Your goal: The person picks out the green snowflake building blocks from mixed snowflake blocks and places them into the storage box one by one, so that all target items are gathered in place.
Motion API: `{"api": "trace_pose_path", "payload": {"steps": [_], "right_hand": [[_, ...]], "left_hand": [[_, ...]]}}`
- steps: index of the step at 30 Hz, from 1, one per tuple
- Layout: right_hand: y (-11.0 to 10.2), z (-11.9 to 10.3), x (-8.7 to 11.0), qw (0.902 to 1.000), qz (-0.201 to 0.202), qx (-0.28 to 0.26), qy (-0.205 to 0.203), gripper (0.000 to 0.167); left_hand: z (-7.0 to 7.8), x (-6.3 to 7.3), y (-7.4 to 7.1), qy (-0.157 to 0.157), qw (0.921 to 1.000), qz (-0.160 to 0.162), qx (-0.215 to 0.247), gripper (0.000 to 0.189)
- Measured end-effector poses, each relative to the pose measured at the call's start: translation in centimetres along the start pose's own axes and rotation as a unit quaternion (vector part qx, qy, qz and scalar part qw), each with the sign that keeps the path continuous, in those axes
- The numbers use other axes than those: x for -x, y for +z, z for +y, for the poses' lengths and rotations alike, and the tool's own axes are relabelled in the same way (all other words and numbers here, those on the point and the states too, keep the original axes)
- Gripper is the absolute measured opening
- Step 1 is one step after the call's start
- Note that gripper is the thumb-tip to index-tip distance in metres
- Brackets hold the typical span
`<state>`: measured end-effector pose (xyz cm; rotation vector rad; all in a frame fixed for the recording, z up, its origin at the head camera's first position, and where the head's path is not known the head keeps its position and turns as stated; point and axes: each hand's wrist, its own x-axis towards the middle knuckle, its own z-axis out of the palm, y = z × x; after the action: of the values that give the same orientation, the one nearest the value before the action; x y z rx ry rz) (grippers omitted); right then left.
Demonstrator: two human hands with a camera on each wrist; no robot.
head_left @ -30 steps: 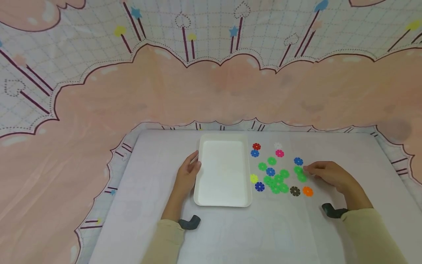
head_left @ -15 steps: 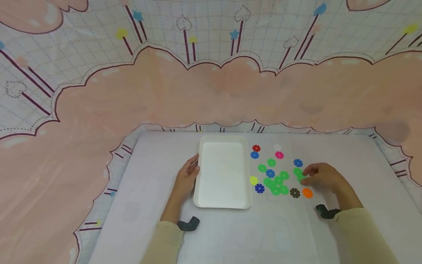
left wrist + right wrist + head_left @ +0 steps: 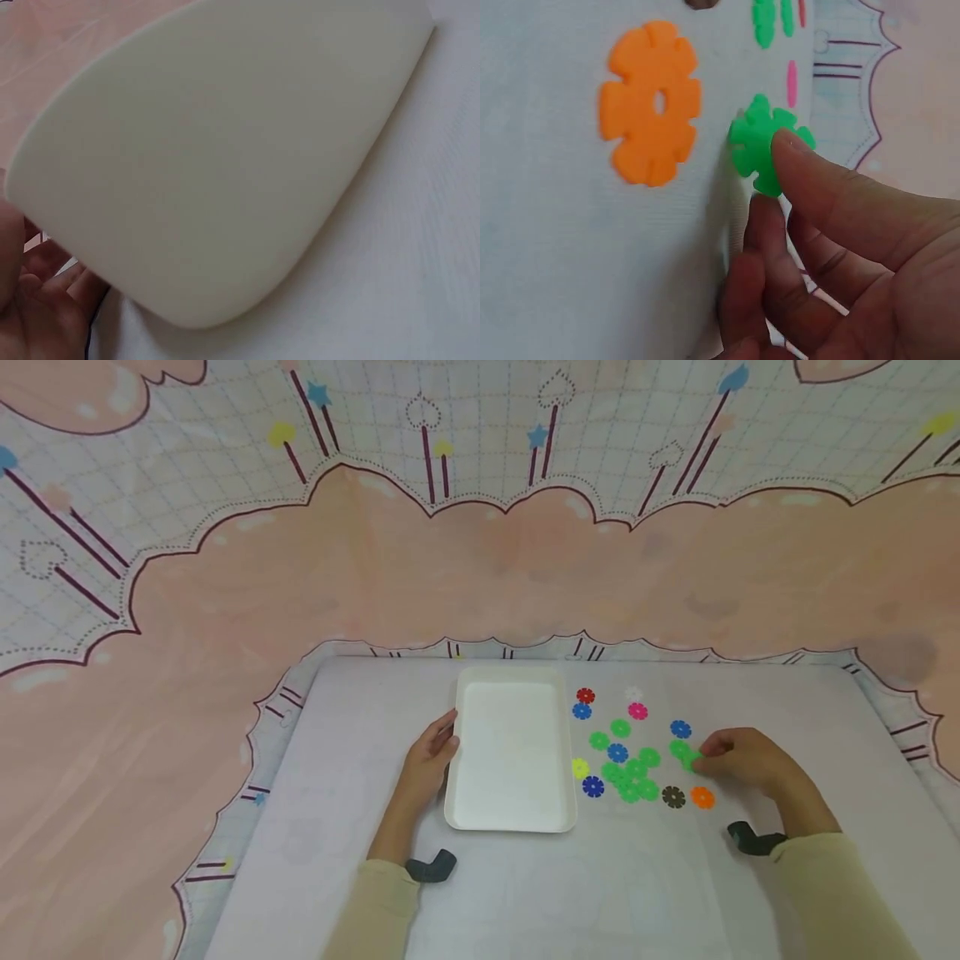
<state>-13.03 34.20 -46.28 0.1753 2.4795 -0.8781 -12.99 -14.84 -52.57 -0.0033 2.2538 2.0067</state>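
Observation:
At the left long side of a white rectangular tray [image 3: 510, 760], my left hand [image 3: 426, 764] holds the rim, fingertips and thumb right at the edge. In the left wrist view the tray's pale wall [image 3: 225, 172] fills most of the picture, with part of the hand [image 3: 45, 307] at lower left. My right hand [image 3: 750, 764] pinches a green snowflake disc [image 3: 754, 142], thumb over its face and a finger below it. Another green disc [image 3: 678, 749] lies just beside those fingertips.
Right of the tray lie several more green discs [image 3: 636, 768], some overlapping. Around them are blue [image 3: 680, 729], red [image 3: 586, 696], pink [image 3: 637, 711], yellow [image 3: 581, 768], brown [image 3: 673, 797] and orange [image 3: 702, 797] discs. A white cloth covers the table [image 3: 600, 893].
The right hand's fingers spread over the green discs half a second ago; now they have closed on one of them. My left hand stays at the tray.

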Motion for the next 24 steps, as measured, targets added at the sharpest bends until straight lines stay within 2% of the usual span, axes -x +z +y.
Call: {"api": "trace_pose_path", "payload": {"steps": [4, 8, 13, 15, 20, 24], "right_hand": [[-0.1, -0.6, -0.3, 0.9999, 0.002, -0.014, 0.001, 0.043], [0.4, -2.0, -0.6, 0.9971, 0.005, -0.075, -0.011, 0.046], [1.5, -3.9, -1.3, 0.9776, -0.022, -0.205, -0.043, 0.043], [2.0, -4.7, -1.6, 0.9701, -0.031, -0.235, -0.051, 0.042], [3.3, -7.2, -2.2, 0.9627, -0.028, -0.266, -0.043, 0.042], [4.0, -9.4, -2.6, 0.9612, -0.025, -0.272, -0.04, 0.046]], "left_hand": [[0.0, 0.1, -0.1, 0.0, 1.0, 0.002, -0.004, 0.049], [-0.1, -0.1, -0.2, 0.005, 0.9999, 0.005, -0.01, 0.048], [-0.3, -0.4, -0.3, 0.01, 0.9999, 0.004, -0.007, 0.048], [-0.2, -0.4, -0.3, 0.005, 1.0, 0.004, -0.005, 0.048], [0.0, -0.2, -0.1, -0.001, 1.0, 0.003, -0.008, 0.049], [-0.2, -0.2, 0.0, 0.012, 0.9999, 0.0, -0.002, 0.049]]}}
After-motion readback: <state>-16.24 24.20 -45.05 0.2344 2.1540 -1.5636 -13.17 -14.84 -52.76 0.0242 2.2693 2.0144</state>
